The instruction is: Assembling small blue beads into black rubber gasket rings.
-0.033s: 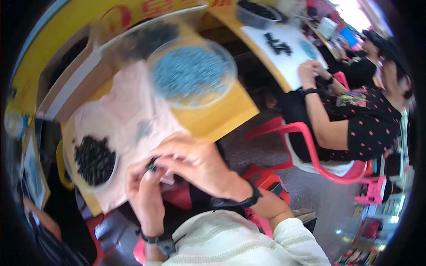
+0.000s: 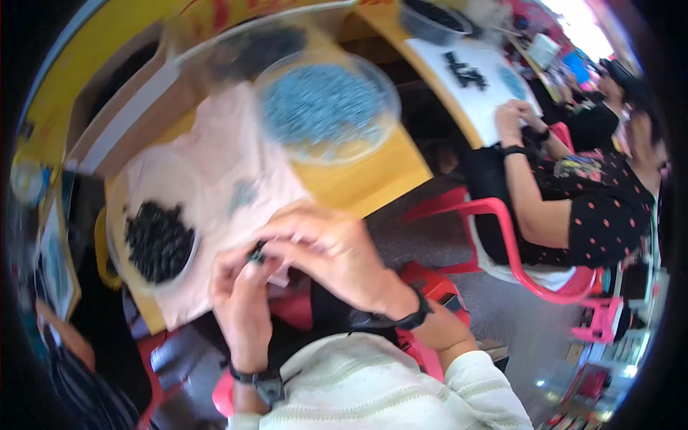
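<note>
My left hand pinches a small black part between thumb and fingers, above the front edge of the table. My right hand meets it from the other side, thumb and fingertips closed on the same part. The part is too small and blurred to name its kind. Left of my hands, a round clear tub holds a heap of small black parts. Beyond them stands a wide clear tub full of small blue-grey pieces. A few such pieces lie on the pink cloth.
A cardboard box and a clear bin of dark pieces stand at the back. To the right, a person sits on a pink chair at another table with black parts. Another person's arm shows at far left.
The view has shifted slightly, so the table and tubs appear a little further right and higher. Both hands keep their pinch on the small black part.
</note>
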The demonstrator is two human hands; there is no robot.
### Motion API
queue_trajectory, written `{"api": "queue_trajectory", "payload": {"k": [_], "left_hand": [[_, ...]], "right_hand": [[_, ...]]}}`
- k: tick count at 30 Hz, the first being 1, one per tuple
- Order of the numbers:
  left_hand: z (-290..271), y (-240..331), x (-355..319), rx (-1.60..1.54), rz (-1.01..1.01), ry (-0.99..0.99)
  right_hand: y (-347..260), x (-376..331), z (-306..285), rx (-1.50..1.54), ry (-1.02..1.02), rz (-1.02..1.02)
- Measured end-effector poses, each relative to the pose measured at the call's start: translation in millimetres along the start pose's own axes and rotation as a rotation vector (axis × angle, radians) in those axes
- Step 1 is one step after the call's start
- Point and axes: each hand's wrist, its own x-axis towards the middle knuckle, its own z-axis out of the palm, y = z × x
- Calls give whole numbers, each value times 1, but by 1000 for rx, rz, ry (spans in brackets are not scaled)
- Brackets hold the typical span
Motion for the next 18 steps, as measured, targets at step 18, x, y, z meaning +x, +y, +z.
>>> {"api": "queue_trajectory", "payload": {"k": [18], "left_hand": [[-20,20,-30,-317,-175,-152]], "right_hand": [[-31,-8,7,-276,-209,-243]]}}
